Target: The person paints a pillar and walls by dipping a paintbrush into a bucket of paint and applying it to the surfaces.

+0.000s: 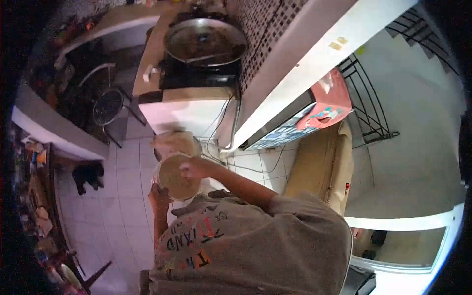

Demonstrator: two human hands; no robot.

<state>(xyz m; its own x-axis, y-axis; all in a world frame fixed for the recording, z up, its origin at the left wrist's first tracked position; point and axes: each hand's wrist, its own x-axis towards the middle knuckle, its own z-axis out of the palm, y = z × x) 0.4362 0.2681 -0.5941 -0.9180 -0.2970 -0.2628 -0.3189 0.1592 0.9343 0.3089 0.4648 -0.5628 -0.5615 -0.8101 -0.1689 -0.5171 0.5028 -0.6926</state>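
A round, light-rimmed container [173, 189] stands in front of my body, with an even, tan-brown surface inside that I cannot identify. My left hand [158, 197] is wrapped round its near left side. Over the right part of the opening is my right hand [197, 168], fingers curled down at the tan surface; what they hold, if anything, does not show. Just beyond lies a second, pale brownish container or bag [176, 142], partly covered by the first one.
A large round pan [205, 42] sits on the stove [196, 76] ahead. A black animal [88, 177] is on the tiled floor to the left, near a stool [109, 105]. To the right are a tan sofa [314, 167] and a cable [265, 171] across the floor.
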